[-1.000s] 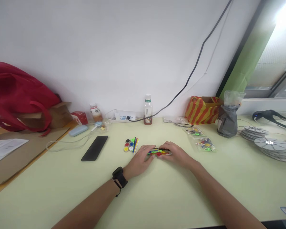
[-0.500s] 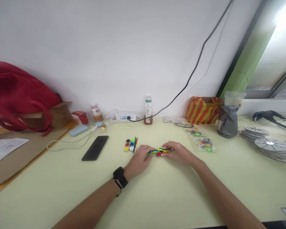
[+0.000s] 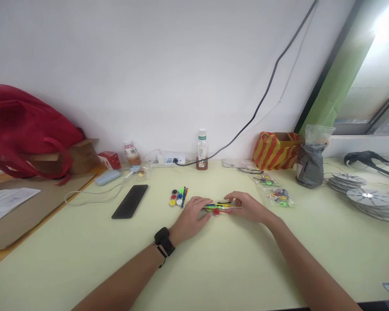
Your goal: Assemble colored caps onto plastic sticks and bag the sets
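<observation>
A bunch of slim coloured plastic sticks [image 3: 218, 206], green, yellow, black and more, lies between my two hands just above or on the table. My left hand [image 3: 190, 219], with a ring and a black watch on the wrist, has its fingers closed over the left ends of the sticks. At the right ends, my right hand [image 3: 246, 208] pinches with curled fingers and thumb. A small red round piece [image 3: 216, 212] shows below the sticks. Left of my left hand sit several coloured round pieces [image 3: 176, 197] beside another row of sticks [image 3: 184, 197].
A black phone [image 3: 130, 201] lies to the left, near a white cable. Clear packets of coloured parts [image 3: 278, 196] lie to the right. A drink bottle [image 3: 202, 149] stands at the wall, with a striped bag [image 3: 275, 150] and stacked grey discs [image 3: 371, 198] farther right.
The sticks between my hands now look more evenly lined up lengthwise, and a red stick end shows near the red round piece. Both hands stay nearly in place.
</observation>
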A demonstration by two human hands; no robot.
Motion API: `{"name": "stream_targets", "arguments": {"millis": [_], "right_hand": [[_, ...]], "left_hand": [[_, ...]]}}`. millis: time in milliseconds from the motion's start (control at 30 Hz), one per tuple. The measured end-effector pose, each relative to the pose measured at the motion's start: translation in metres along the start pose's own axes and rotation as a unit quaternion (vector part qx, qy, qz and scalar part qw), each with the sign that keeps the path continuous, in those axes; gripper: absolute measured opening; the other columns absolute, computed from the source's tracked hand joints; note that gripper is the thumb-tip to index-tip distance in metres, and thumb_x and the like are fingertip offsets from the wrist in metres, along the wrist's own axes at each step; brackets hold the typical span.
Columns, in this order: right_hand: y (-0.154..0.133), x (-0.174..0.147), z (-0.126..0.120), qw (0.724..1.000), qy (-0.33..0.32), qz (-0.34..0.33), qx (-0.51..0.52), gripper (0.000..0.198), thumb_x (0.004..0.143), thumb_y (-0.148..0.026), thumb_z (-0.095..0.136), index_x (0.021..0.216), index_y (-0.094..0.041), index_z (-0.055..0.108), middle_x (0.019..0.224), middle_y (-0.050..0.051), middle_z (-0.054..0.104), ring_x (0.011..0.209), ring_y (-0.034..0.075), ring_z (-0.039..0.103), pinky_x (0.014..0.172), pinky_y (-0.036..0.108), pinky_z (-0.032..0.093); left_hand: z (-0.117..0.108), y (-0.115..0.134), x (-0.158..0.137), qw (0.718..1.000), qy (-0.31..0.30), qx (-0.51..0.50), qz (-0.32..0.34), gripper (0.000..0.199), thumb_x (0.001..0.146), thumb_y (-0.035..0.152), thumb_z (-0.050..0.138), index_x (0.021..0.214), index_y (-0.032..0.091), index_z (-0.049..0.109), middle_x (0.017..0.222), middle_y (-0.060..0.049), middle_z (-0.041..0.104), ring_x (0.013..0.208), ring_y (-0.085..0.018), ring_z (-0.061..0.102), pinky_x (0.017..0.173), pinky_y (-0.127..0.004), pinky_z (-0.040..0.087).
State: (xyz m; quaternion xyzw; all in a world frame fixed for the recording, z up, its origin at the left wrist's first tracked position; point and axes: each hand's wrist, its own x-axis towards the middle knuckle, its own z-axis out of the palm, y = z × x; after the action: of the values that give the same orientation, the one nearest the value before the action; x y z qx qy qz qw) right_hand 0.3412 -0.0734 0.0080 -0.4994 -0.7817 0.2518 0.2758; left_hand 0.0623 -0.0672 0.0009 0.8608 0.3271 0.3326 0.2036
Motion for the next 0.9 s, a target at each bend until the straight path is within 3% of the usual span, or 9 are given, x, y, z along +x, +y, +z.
{"name": "stream_targets", "arguments": {"millis": [133,233,333,400,567,700,833,900], "right_hand": [[-0.003,-0.001,-0.003,1.0,0.004,-0.009,-0.011,0.029,0.092,-0.039,0.063,0.117,-0.026,0.069,0.111,0.007,0.073,0.097,0.025,0.066,0.085,0.04,0.056],[-0.009,-0.002,-0.004,0.999,0.028,-0.036,-0.002,0.03,0.099,-0.042,0.053,0.119,-0.027,0.068,0.119,0.008,0.071,0.112,0.027,0.064,0.098,0.044,0.052],[-0.013,-0.003,0.001,0.998,0.039,-0.054,-0.008,0.041,0.091,-0.05,0.068,0.125,-0.027,0.066,0.127,0.008,0.068,0.121,0.029,0.061,0.105,0.046,0.049],[-0.015,-0.002,0.007,0.997,0.035,-0.066,-0.014,0.049,0.085,-0.05,0.075,0.127,-0.027,0.064,0.127,0.009,0.068,0.119,0.03,0.061,0.103,0.046,0.051],[-0.018,0.0,0.017,0.995,0.038,-0.087,-0.03,0.033,0.09,-0.038,0.07,0.121,-0.026,0.065,0.117,0.008,0.071,0.11,0.029,0.064,0.097,0.045,0.052],[-0.022,0.001,0.013,0.994,0.056,-0.093,-0.024,0.031,0.094,-0.041,0.065,0.121,-0.026,0.066,0.116,0.009,0.072,0.111,0.028,0.063,0.098,0.045,0.051],[-0.014,0.004,0.005,0.993,0.103,-0.06,-0.022,0.03,0.1,-0.044,0.054,0.12,-0.025,0.066,0.115,0.009,0.071,0.111,0.027,0.064,0.098,0.043,0.051],[-0.001,0.009,0.001,0.992,0.113,-0.034,-0.042,0.029,0.1,-0.044,0.054,0.118,-0.025,0.067,0.115,0.009,0.071,0.109,0.026,0.064,0.095,0.043,0.052]], "left_hand": [[0.0,0.001,0.001,1.0,0.002,0.004,0.003,0.036,0.095,0.024,0.063,0.131,0.029,0.064,0.128,-0.005,0.069,0.125,-0.027,0.055,0.111,-0.047,0.045],[-0.001,0.003,0.001,1.0,0.002,0.008,0.002,0.035,0.096,0.024,0.062,0.13,0.028,0.064,0.126,-0.005,0.069,0.125,-0.027,0.055,0.11,-0.047,0.046],[-0.003,0.005,0.001,1.0,0.001,0.009,0.006,0.034,0.096,0.022,0.061,0.129,0.028,0.064,0.126,-0.006,0.069,0.124,-0.026,0.055,0.11,-0.047,0.046],[-0.003,0.005,0.001,1.0,0.003,0.011,0.009,0.034,0.095,0.021,0.062,0.128,0.027,0.064,0.125,-0.006,0.069,0.124,-0.026,0.055,0.11,-0.046,0.046],[-0.001,0.003,0.001,1.0,0.008,0.013,0.008,0.034,0.095,0.022,0.062,0.129,0.027,0.064,0.125,-0.006,0.069,0.125,-0.026,0.055,0.109,-0.046,0.046],[-0.004,0.008,0.001,1.0,0.027,0.011,0.007,0.038,0.093,0.025,0.066,0.131,0.027,0.063,0.13,-0.007,0.067,0.13,-0.028,0.052,0.112,-0.049,0.044],[-0.013,0.022,0.006,0.998,0.055,0.013,0.029,0.042,0.092,0.027,0.069,0.133,0.028,0.062,0.132,-0.008,0.066,0.129,-0.028,0.052,0.116,-0.051,0.038],[-0.021,0.028,0.011,0.997,0.077,0.011,0.031,0.034,0.093,0.028,0.067,0.128,0.026,0.065,0.127,-0.008,0.068,0.125,-0.027,0.055,0.113,-0.048,0.041]]}}
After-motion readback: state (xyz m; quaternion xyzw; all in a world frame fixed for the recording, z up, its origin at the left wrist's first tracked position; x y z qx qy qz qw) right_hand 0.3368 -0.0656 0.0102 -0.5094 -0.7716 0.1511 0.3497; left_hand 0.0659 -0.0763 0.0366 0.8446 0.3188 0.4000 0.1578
